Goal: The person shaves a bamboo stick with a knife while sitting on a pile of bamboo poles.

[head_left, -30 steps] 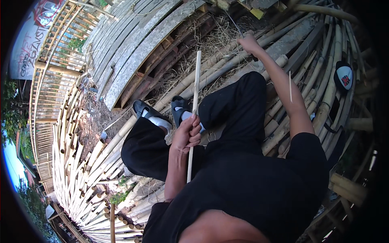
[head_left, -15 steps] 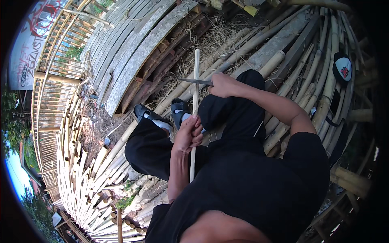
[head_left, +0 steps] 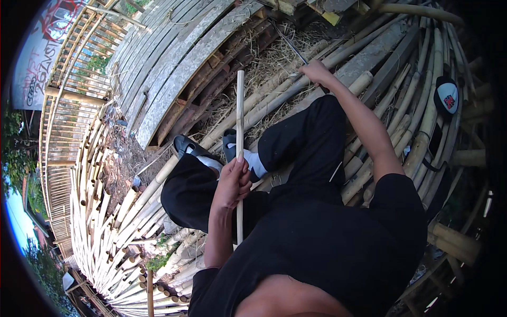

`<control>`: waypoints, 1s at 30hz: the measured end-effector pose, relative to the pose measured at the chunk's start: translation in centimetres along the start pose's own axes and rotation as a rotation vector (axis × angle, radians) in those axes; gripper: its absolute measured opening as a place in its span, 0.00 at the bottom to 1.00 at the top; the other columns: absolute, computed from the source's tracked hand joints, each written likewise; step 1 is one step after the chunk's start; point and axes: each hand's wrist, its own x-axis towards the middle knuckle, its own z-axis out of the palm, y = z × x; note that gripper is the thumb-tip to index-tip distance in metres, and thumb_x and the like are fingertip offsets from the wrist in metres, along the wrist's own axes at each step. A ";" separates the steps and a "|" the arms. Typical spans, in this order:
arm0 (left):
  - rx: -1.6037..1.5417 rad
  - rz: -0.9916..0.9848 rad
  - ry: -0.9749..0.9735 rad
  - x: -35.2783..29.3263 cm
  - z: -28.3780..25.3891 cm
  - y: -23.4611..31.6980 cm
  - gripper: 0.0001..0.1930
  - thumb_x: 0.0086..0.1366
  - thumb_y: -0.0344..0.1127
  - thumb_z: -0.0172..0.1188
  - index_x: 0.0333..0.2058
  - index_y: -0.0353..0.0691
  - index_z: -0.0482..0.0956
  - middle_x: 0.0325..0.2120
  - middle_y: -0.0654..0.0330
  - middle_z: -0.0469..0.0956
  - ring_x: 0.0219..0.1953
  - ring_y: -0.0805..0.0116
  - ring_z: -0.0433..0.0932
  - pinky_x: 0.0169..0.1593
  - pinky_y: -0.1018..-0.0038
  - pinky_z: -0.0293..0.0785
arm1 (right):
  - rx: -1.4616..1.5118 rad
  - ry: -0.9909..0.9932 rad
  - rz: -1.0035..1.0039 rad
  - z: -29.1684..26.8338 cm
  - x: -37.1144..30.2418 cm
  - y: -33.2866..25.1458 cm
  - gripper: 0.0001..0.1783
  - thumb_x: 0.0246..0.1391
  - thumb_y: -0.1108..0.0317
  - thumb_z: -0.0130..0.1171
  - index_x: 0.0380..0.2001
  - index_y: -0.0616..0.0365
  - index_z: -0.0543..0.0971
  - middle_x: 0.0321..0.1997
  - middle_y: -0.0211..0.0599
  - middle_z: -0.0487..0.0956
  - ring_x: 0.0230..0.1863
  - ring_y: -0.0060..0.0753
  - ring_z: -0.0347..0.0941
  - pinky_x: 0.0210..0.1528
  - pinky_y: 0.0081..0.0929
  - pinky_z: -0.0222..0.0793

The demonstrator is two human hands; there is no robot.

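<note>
A long pale bamboo strip (head_left: pixel 240 113) stands nearly upright in the picture, with my left hand (head_left: pixel 232 182) closed around its lower part. Its bottom end reaches my black shirt. My right hand (head_left: pixel 317 73) grips a long-bladed knife (head_left: pixel 291 46), held out to the upper right. The thin dark blade points away and up to the left, apart from the strip. The handle is mostly hidden in my fist, with its end showing below it.
Bamboo poles (head_left: pixel 296 90) lie beneath and around my legs. A grey plank platform (head_left: pixel 169 58) rises at the upper left, with a bamboo fence (head_left: pixel 68 127) beyond it. Many cut poles (head_left: pixel 105 253) are piled at the lower left. A cap (head_left: pixel 447 96) rests on poles at the right.
The knife has left the strip; my right hand has swung it up and to the right, its blade turned upward. My left hand and the strip have shifted slightly left and down.
</note>
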 end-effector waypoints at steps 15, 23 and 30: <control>1.229 0.535 0.352 -3.9 0.5 7.5 0.15 0.72 0.40 0.43 0.31 0.34 0.68 0.17 0.66 0.64 0.20 0.78 0.62 0.23 0.76 0.59 | 1.145 -0.287 -0.169 -1.8 -14.9 -7.7 0.15 0.61 0.55 0.53 0.34 0.57 0.72 0.16 0.20 0.63 0.10 0.08 0.50 0.11 0.13 0.45; 1.436 0.631 0.277 -4.4 3.6 5.2 0.09 0.66 0.32 0.51 0.28 0.34 0.68 0.13 0.43 0.67 0.19 0.42 0.69 0.24 0.55 0.61 | 1.339 -0.240 -0.340 -2.0 -18.9 -9.8 0.20 0.61 0.53 0.52 0.42 0.60 0.75 0.29 0.34 0.77 0.09 0.09 0.50 0.11 0.11 0.47; 1.609 0.826 0.492 -6.0 4.3 2.1 0.07 0.61 0.34 0.57 0.38 0.40 0.76 0.19 0.51 0.74 0.21 0.50 0.75 0.23 0.60 0.68 | 1.461 -0.323 -0.500 -1.7 -20.9 -6.6 0.16 0.64 0.59 0.48 0.44 0.60 0.76 0.38 0.35 0.80 0.09 0.07 0.51 0.11 0.12 0.45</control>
